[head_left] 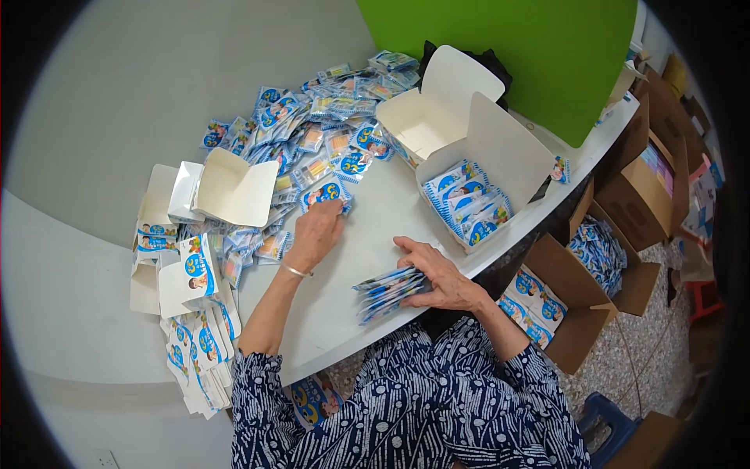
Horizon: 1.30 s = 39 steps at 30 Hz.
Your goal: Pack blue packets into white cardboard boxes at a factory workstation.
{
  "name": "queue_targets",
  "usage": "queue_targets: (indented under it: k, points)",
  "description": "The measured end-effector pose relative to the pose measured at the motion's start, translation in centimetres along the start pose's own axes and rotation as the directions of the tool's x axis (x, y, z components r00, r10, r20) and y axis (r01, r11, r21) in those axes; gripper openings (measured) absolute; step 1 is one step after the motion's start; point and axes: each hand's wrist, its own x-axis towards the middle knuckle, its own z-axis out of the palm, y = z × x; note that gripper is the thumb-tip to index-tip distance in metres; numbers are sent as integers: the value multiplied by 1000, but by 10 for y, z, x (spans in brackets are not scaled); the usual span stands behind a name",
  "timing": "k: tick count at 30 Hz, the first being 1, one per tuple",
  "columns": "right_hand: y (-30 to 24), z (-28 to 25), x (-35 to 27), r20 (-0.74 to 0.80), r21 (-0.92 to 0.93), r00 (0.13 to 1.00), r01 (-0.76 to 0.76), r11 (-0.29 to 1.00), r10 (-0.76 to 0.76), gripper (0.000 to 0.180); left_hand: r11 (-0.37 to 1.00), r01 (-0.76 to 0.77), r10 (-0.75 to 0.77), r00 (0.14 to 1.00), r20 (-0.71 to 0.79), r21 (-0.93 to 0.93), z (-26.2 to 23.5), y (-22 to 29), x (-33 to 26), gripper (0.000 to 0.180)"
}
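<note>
My left hand, with a bracelet at the wrist, reaches to the near edge of a heap of small packets. Its curled fingers close on the edge of one blue-and-white packet lying on the table. A stack of similar packets stands on edge near the table's front, in the grip of my right hand. Beyond the right hand, an open white box holds several packets set in rows. Behind that one stands another open white box with a bare inside.
Folded cartons and open boxes crowd the white table's left side. A green panel rises at the back. On the floor at right, cardboard boxes hold packets and cartons, near a blue stool.
</note>
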Motion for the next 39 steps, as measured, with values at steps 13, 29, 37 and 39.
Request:
queue_targets:
  k: [13,29,37,39]
  points:
    - [0,0,0,15,173,977,-214,961,215,90,625,387,-27,878,477,-678,-33,60,-14,33]
    - [-1,-3,-2,39,49,988,-151,987,149,71,622,340,-381,918,107,-705,-42,61,-48,38]
    - [-5,-5,1,57,27,989,-135,990,133,71,970,151,-181,971,158,188,-32,-54,-107,51]
    - [-6,-4,0,47,35,991,-124,992,123,69,947,184,-253,933,258,262,-26,-53,-97,50]
